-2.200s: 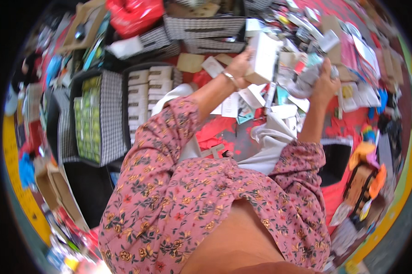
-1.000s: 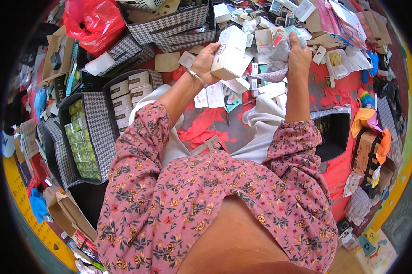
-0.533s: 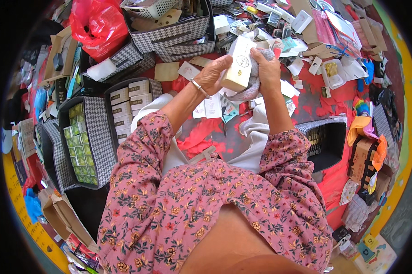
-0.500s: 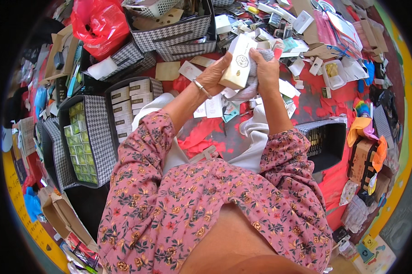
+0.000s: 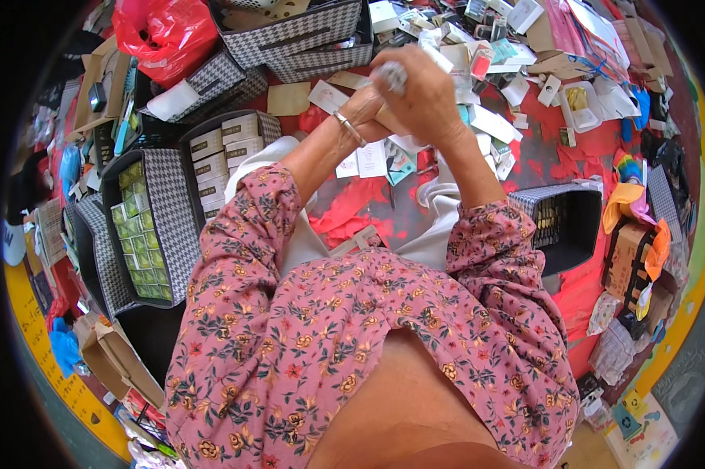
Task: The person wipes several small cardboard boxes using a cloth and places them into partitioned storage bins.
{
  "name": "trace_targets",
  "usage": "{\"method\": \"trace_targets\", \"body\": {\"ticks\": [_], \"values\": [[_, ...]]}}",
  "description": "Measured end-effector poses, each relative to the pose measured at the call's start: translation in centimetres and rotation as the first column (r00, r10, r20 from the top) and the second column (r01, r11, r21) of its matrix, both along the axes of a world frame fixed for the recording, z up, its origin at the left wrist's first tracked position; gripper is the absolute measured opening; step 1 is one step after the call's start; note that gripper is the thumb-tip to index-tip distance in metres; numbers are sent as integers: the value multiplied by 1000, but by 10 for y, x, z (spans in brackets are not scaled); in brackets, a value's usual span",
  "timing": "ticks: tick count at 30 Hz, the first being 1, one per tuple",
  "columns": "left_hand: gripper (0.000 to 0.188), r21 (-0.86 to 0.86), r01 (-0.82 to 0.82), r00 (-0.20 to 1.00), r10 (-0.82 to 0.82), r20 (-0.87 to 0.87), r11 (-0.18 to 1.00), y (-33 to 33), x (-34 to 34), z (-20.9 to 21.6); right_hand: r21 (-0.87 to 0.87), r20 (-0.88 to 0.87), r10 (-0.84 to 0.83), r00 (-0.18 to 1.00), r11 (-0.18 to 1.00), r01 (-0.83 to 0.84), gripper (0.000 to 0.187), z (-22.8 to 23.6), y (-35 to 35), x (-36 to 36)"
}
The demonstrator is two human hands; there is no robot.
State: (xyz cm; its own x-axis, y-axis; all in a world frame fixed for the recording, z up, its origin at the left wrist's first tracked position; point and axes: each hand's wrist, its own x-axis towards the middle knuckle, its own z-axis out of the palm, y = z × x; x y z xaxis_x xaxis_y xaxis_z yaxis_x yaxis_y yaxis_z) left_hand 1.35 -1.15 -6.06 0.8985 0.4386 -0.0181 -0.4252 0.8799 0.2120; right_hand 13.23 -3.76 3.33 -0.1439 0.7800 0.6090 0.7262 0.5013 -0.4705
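My left hand (image 5: pixel 362 109), with a silver bangle at the wrist, is raised in front of me at the upper middle. My right hand (image 5: pixel 424 90) crosses over it and covers its fingers. A bunched grey cloth (image 5: pixel 391 76) shows between the thumb and curled fingers of my right hand. The white box seen earlier in my left hand is hidden behind both hands; my left hand keeps its curled hold. Below them lie white printed cards (image 5: pixel 371 159) and a teal packet (image 5: pixel 401 162).
At left stand checked bins, one with green packets (image 5: pixel 140 242), one with white boxes (image 5: pixel 210 168). A red plastic bag (image 5: pixel 165 39) sits behind them. Small boxes are heaped at the far side (image 5: pixel 485 47). A black bin (image 5: pixel 575 227) stands at right, near a brown carton (image 5: pixel 624 254).
My right hand has moved left and turned over my left hand with the grey cloth. The white box, plainly visible before, is now hidden. The view has shifted slightly.
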Motion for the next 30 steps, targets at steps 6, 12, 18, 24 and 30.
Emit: {"method": "trace_targets", "body": {"ticks": [6,12,18,24,30], "values": [[41,-68,100,938,-117,-325,993,-8,4,27,-69,118,-603,789,787,613,29,-43,29,95],[50,103,5,928,34,-370,995,3,0,40,-441,-696,-586,415,804,398,24,-28,25,123],[72,453,-4,884,215,-416,891,0,10,36,-240,-612,-138,779,971,-17,15,24,-8,20],[75,557,341,842,18,-540,758,-11,1,42,-45,253,-144,957,986,160,20,-14,6,29],[98,686,271,817,216,-535,675,-3,2,31,-208,-80,-658,749,746,633,24,-32,12,122]]}}
